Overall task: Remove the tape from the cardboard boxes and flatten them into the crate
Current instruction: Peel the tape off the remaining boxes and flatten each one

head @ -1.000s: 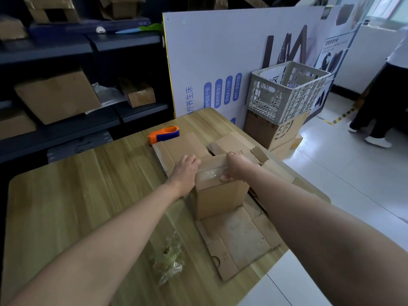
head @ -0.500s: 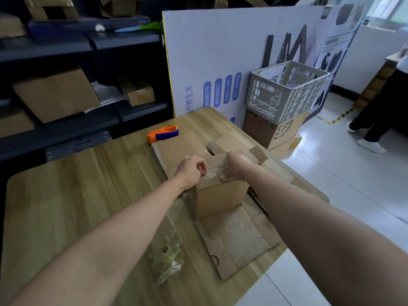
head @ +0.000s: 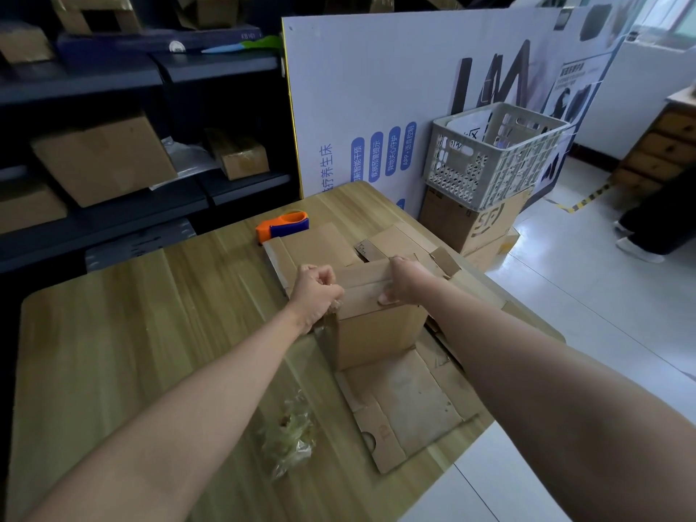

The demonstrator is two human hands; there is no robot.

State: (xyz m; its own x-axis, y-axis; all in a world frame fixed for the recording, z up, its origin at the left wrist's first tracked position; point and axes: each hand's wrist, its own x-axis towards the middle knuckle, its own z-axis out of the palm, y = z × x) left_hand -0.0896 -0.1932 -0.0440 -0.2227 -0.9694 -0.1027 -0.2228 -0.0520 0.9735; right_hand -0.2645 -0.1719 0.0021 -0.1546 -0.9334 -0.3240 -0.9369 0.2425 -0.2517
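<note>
A small closed cardboard box (head: 376,329) stands upright on the wooden table (head: 132,333), on top of flattened cardboard sheets (head: 406,405). My left hand (head: 314,288) is curled in a fist at the box's top left edge and pinches a strip of clear tape (head: 331,314) peeling off the box's left side. My right hand (head: 405,280) grips the box's top right, thumb pressed on the front face. The grey plastic crate (head: 493,156) sits on stacked boxes beyond the table's far right corner.
A crumpled ball of removed tape (head: 290,438) lies on the table near me. An orange and blue tape dispenser (head: 282,224) sits behind the cardboard. Dark shelves (head: 113,205) with boxes stand to the left, a white printed board (head: 395,88) behind. A person's legs (head: 655,224) are at far right.
My left hand has closed from resting on the box's top left edge into a fist and pulled the tape leftward off the box. The right hand has stayed put. The person at right walked further away.
</note>
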